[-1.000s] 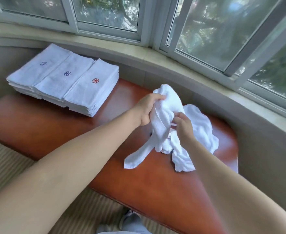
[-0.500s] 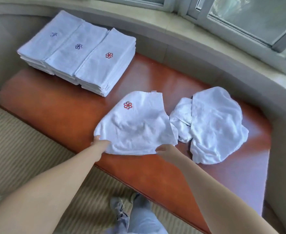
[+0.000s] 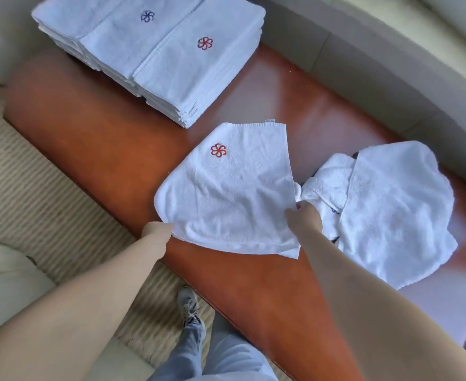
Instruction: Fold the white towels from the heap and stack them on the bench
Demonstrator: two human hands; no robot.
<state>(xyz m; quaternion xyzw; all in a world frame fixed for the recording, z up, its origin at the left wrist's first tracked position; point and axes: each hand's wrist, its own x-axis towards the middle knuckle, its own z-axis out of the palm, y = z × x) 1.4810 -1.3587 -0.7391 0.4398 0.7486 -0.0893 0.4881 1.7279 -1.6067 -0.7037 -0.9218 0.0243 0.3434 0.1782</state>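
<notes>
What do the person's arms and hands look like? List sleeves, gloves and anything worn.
Both forearms are bare as far as the frame shows, with no sleeve cuff in view. The left hand and right hand wear no gloves; no watch or bracelet shows at either wrist. Rings cannot be judged, since the fingers are mostly hidden. No markings are visible.

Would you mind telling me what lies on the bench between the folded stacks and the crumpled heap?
In the head view, the spread towel lies between the stacks and the heap.
</notes>
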